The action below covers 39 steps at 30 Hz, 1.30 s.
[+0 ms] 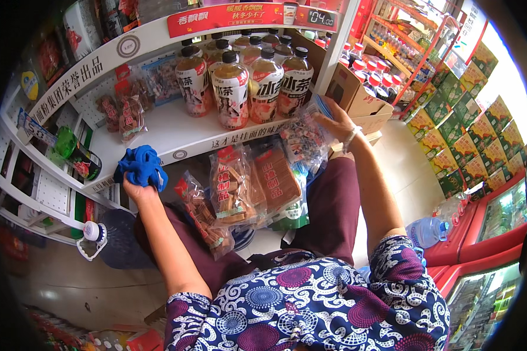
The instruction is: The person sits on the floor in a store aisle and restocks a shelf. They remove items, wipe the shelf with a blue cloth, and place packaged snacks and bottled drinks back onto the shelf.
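Note:
My left hand grips a bunched blue cloth at the front left edge of the white shelf. My right hand holds the top of a clear zip bag of small wrapped pieces, just off the shelf's right front edge. Between my knees, below the shelf, are clear packets of brown hawthorn snacks, a flatter brown packet and a green-and-white pouch. What supports them is mostly hidden. Several bottles of iced tea stand on the shelf.
Left on the shelf are more snack packets, a blue-edged bag and a tilted green-topped bottle. A cardboard box of red-capped bottles stands at right. A large water jug sits by my left leg; red freezers stand right.

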### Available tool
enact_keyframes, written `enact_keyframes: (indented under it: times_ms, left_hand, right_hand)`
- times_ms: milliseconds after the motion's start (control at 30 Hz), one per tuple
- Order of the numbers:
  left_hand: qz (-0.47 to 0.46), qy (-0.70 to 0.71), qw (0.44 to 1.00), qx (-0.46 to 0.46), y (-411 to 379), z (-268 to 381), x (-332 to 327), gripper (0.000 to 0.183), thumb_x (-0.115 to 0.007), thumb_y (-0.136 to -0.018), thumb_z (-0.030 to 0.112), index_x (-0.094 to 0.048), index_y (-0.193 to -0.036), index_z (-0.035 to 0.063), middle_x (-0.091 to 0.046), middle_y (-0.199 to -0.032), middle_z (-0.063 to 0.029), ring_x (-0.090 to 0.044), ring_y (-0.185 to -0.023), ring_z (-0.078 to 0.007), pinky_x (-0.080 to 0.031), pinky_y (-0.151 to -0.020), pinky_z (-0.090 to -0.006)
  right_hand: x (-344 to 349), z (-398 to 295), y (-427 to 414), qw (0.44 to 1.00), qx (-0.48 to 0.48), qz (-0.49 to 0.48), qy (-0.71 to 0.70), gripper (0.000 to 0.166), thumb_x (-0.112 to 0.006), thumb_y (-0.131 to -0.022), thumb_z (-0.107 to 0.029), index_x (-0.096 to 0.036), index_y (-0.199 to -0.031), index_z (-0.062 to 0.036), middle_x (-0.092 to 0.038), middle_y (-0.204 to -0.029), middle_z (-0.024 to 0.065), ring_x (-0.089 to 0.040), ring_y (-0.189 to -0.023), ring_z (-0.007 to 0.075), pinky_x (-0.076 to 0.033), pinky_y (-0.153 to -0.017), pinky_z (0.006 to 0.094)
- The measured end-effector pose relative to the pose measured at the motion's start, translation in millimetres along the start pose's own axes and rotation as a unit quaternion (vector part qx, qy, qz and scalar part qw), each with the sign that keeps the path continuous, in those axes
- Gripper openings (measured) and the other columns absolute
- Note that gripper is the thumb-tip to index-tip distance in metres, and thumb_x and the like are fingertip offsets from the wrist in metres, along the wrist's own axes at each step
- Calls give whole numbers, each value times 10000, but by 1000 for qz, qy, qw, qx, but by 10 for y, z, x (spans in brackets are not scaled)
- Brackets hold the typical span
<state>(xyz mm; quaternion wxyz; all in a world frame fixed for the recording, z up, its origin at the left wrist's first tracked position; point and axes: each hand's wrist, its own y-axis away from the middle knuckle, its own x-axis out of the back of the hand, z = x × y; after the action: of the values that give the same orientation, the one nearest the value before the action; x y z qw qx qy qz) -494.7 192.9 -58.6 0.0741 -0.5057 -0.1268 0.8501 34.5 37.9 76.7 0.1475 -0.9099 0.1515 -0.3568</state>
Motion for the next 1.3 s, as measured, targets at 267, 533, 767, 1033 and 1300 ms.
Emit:
enact_keyframes:
  times_ms: [267, 533, 767, 1033, 1300]
  left_hand:
    - [-151, 99, 984, -1, 524, 73, -431, 434, -413, -985, 203, -417, -1337, -51, -446, -1375, -217, -502, -1180, -310, -386, -1044, -439]
    - [11, -203, 977, -68, 1170, -101, -1736, 566, -474, -947, 230, -296, -1401, -57, -418, -1398, -238, -474, -1235, -317, -326, -1084, -426]
    - [-207, 88, 950, 217, 1493, -526, -2638, 348, -580, -874, 276, -577, -1115, 25, -612, -958, -71, -603, -883, -182, -499, -822, -318]
    - [-466, -484, 732, -112, 1711, -962, -3207, 451, -685, -794, 240, -587, -1210, 95, -532, -1219, -145, -517, -1140, -303, -404, -983, -412]
    - [-105, -603, 779, -132, 711, -539, -2089, 422, -655, -807, 136, -574, -1200, 6, -617, -1186, -117, -574, -1091, -210, -444, -926, -348]
  right_hand:
    - [146, 74, 332, 990, -28, 28, -134, 638, -695, -861, -240, -394, -1404, -96, -544, -1282, 132, -549, -1128, 202, -451, -953, 321]
    - [136, 53, 841, 977, 2, 211, -12, 498, -659, -863, -132, -495, -1332, -107, -640, -1138, 173, -649, -1008, 258, -525, -846, 353]
    - [-78, -667, 1224, 946, 88, 221, -218, 581, -644, -890, -215, -407, -1382, -19, -496, -1347, 145, -487, -1236, 274, -404, -1015, 387]
    - [-505, -616, 1666, 859, 33, -42, -509, 832, -636, -815, -565, -318, -1424, -95, -411, -1393, 81, -435, -1245, 253, -354, -1061, 422]
    - [-86, 562, 2496, 807, -119, 66, -574, 489, -389, -961, -497, -515, -1219, -101, -598, -1012, 61, -584, -794, 224, -478, -626, 331]
